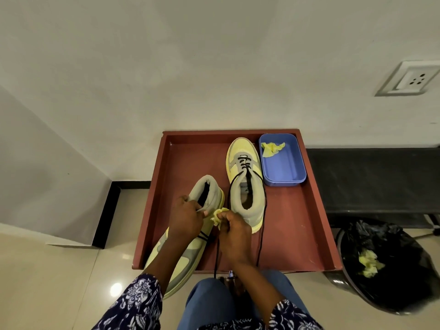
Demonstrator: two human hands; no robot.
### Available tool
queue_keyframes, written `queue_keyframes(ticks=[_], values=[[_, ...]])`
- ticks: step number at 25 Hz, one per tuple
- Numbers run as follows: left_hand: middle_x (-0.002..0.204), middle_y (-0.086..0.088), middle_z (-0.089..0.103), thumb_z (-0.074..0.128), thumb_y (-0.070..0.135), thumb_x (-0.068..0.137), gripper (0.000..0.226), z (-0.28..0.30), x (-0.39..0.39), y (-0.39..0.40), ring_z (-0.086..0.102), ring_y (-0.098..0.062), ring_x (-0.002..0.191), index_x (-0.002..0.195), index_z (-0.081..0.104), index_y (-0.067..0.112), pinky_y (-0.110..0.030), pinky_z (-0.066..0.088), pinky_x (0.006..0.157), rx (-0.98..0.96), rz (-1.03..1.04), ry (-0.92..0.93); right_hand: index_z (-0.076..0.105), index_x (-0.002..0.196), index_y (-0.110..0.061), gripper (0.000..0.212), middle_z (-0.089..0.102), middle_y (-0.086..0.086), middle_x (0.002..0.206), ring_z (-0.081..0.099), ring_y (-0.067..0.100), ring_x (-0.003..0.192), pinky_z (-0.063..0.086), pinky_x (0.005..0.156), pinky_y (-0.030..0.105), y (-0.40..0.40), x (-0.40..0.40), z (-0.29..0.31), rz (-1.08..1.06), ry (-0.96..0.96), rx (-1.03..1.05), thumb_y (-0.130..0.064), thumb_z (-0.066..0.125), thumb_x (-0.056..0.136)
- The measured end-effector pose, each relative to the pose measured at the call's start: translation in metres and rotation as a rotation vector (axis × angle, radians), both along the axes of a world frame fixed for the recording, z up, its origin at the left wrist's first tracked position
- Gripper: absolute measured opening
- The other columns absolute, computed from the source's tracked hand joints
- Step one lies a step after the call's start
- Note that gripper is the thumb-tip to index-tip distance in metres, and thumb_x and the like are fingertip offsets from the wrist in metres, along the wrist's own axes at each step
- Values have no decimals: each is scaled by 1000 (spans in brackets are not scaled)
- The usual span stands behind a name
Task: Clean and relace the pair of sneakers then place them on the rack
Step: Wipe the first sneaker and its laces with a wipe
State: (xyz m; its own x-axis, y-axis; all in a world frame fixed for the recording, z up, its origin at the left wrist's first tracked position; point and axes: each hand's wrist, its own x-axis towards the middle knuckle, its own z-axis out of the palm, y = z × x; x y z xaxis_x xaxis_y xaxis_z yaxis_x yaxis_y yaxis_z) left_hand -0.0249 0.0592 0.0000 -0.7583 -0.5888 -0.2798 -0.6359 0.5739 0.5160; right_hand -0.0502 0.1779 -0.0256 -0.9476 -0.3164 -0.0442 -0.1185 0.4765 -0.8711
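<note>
Sneaker (190,236) under the left hand (185,220) lies slanted on the red tray (307,225), long axis running from its heel collar beyond the hand to its toe, which overhangs the tray's near edge toward the person. Left hand grips the sneaker at its collar and tongue, fingers curled, wrist angled forward. Right hand (234,234), just beside the left, pinches a crumpled yellow cloth (217,216) against the sneaker's side. Second sneaker (246,182) stands upright beyond the right hand, toe pointing away, partly laced; its loose black lace ends (262,232) trail down past the right wrist. Blue tub (283,163) holding another yellow cloth (271,148) sits touching that sneaker's far side. Black-lined bin (390,265) stands outboard of the right hand, on the floor.
</note>
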Motion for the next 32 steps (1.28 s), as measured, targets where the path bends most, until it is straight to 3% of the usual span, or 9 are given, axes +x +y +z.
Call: queue_keyframes(ticks=[4,7,11,14,19,22,27,30,32], values=[[99,-8,54,64,28,84,19,3,-1,-4,47,-13,76,78,62,11,-23,34,60,3,-15,6,69,100,-2,21,70,12,100,64,23,94,41,84,13,-11,0,8,-106,38,-57,5,57,83],[84,-3,50,64,25,85,22,3,2,-4,42,-9,61,69,56,12,-21,32,50,11,18,18,62,116,-2,28,63,14,116,57,24,110,35,93,17,-28,2,11,-97,-20,-19,-1,52,89],[75,0,53,64,27,85,20,3,4,-6,45,-9,60,76,57,11,-23,37,53,49,43,25,56,123,-4,32,57,12,116,54,26,111,38,94,17,-34,15,6,-57,-87,16,-4,48,91],[78,-3,55,61,24,87,19,0,6,-8,45,-12,61,79,56,7,-26,38,55,66,22,26,55,122,-1,30,49,7,109,52,27,110,31,84,3,-38,6,10,-76,-166,1,-9,44,96],[77,-2,53,59,19,87,17,0,9,-13,45,-13,64,82,57,3,-27,38,57,75,-25,55,52,128,-1,36,51,19,127,48,30,119,36,99,28,-57,-23,13,-73,-66,148,-6,43,93],[78,-1,52,57,16,88,13,-1,10,-15,48,-16,68,84,58,3,-26,39,57,60,-44,67,47,131,-1,41,47,16,135,42,27,127,31,106,27,-61,-30,14,-51,-67,125,-3,43,91],[86,-5,58,55,17,89,11,-6,14,-14,58,-21,73,85,57,8,-37,53,68,70,-2,81,54,126,0,49,52,14,133,46,25,126,30,103,19,-54,3,-2,-95,-76,-35,-24,36,87],[77,3,52,60,24,87,17,-7,14,-17,48,-10,63,76,52,13,-25,41,58,107,33,102,63,114,1,29,59,14,124,55,25,117,32,98,9,-44,22,-18,-112,-2,-87,-3,52,88],[77,5,50,61,25,87,18,-7,14,-19,45,-8,62,76,52,14,-24,37,57,115,34,96,66,107,1,24,59,14,121,55,24,116,35,95,11,-44,19,-21,-146,-21,-90,3,55,86]])
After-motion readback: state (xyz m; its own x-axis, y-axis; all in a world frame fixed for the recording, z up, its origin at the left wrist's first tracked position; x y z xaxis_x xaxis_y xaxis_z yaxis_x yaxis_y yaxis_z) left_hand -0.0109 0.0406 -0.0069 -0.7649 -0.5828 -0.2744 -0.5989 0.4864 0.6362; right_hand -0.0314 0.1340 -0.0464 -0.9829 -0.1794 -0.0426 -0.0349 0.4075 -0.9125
